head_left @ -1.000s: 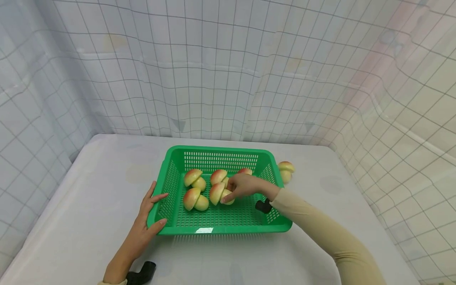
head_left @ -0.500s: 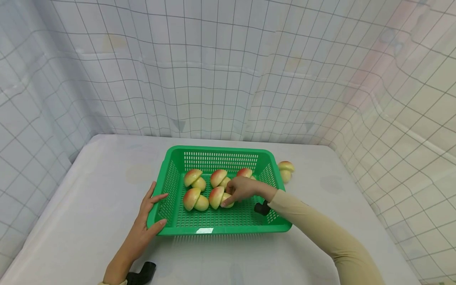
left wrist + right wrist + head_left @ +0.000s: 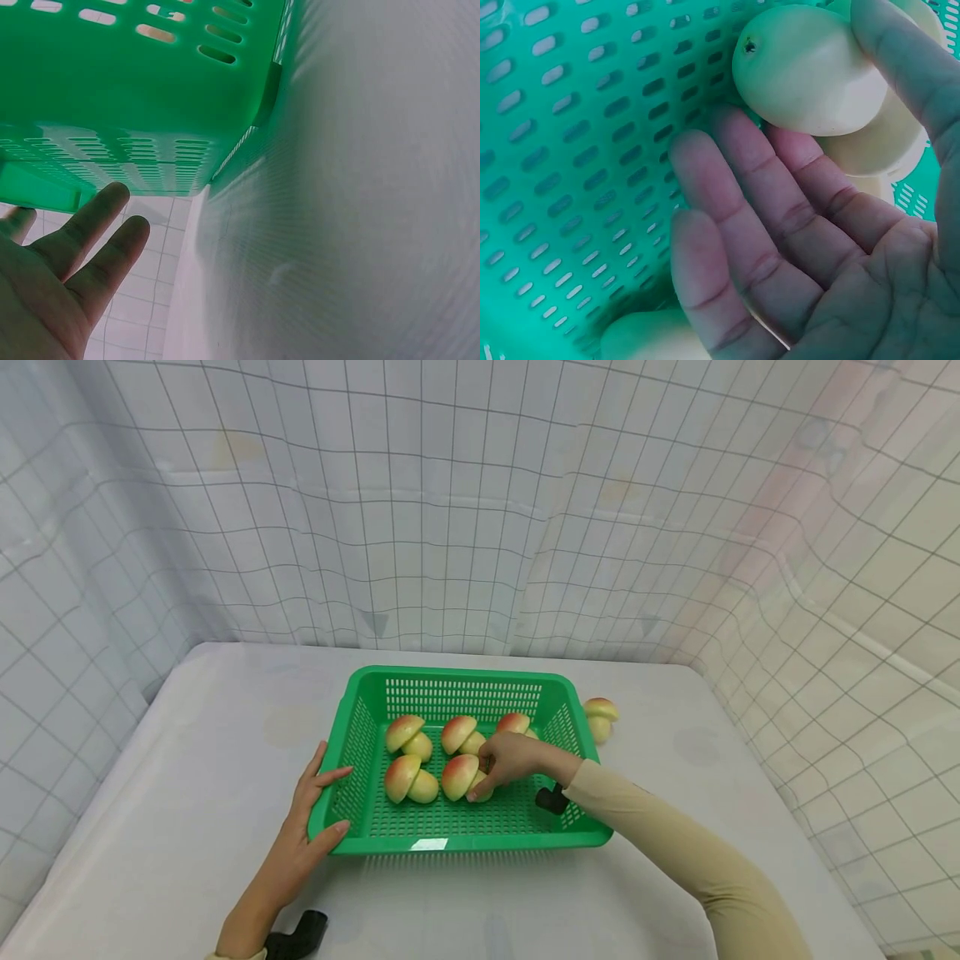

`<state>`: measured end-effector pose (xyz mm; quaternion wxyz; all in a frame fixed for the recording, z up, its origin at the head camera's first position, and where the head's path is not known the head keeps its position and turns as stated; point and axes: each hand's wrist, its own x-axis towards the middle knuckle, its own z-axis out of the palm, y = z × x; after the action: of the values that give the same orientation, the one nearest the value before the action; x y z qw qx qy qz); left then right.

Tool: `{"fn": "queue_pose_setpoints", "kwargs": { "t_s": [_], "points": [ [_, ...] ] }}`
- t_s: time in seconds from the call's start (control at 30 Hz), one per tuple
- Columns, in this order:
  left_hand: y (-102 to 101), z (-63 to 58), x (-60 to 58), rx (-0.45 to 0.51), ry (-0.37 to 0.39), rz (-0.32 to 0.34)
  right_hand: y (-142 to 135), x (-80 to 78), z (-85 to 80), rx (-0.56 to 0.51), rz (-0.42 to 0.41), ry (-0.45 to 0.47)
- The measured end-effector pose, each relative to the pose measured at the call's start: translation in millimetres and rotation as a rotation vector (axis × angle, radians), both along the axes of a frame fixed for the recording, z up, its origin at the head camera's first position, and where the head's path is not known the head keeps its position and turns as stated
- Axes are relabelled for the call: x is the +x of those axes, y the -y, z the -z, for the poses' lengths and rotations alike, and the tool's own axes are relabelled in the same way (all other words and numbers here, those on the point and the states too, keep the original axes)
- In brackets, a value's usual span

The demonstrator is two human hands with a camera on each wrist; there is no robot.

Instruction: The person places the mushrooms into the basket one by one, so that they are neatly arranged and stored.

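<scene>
A green plastic basket [image 3: 480,843] holds several red-and-yellow mushrooms in two rows. My right hand [image 3: 513,758] reaches into it and pinches the pale stem of the middle front mushroom [image 3: 458,777], which lies on its side. In the right wrist view, the thumb [image 3: 900,56] and index finger press that stem's rounded end [image 3: 802,71]; the other fingers spread loosely over the basket floor. My left hand [image 3: 300,818] rests at the basket's left rim, thumb and one finger lying over the edge. The left wrist view shows straight fingers [image 3: 101,232] beside the green wall [image 3: 135,97].
Left of the held mushroom lies another front mushroom [image 3: 402,778]. Behind are the back-left [image 3: 405,732], back-middle [image 3: 457,733] and back-right [image 3: 513,723] ones, the last partly hidden by my right hand. One mushroom [image 3: 600,718] sits on the white cloth outside the basket's right wall.
My right hand has shifted the middle front mushroom slightly toward the basket's near side. The back-right mushroom shows more from behind the hand. The left hand stays at the rim.
</scene>
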<state>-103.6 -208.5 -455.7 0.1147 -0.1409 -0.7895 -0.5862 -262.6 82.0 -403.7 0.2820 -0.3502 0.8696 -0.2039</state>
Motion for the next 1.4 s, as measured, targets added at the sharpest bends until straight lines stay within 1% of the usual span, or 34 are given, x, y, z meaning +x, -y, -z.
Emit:
{"fn": "queue_pose_setpoints", "kwargs": {
  "t_s": [0.27,0.57,0.7,0.93,1.03,1.13,1.27,1.33,1.4],
  "points": [
    [1,1.6,0.3,0.003,-0.002,0.004,0,0.0,1.9,0.015,0.002,-0.014],
    [1,-0.1,-0.2,-0.002,0.004,-0.002,1,-0.6,0.1,0.021,-0.012,-0.020],
    [1,0.0,-0.2,0.000,0.006,-0.001,2,0.2,-0.8,0.032,-0.002,-0.024],
    [1,1.2,-0.2,0.002,0.010,0.005,-4,1.6,-6.2,0.081,0.005,-0.080],
    [1,0.7,-0.2,0.005,0.004,0.006,-10,2.2,-13.9,0.105,0.013,-0.089],
    [1,-0.2,0.0,0.008,0.002,0.007,-19,3.6,-27.6,0.108,0.054,-0.072],
    [1,-0.6,0.5,0.007,0.010,0.010,-36,2.3,-50.2,0.041,0.107,-0.078],
    [1,-0.5,0.4,0.000,0.012,0.008,-48,-1.3,-59.3,-0.014,0.134,-0.102],
    [1,-0.3,0.3,-0.005,0.013,0.006,-62,-6.4,-66.7,-0.068,0.181,-0.124]
  ]
}}
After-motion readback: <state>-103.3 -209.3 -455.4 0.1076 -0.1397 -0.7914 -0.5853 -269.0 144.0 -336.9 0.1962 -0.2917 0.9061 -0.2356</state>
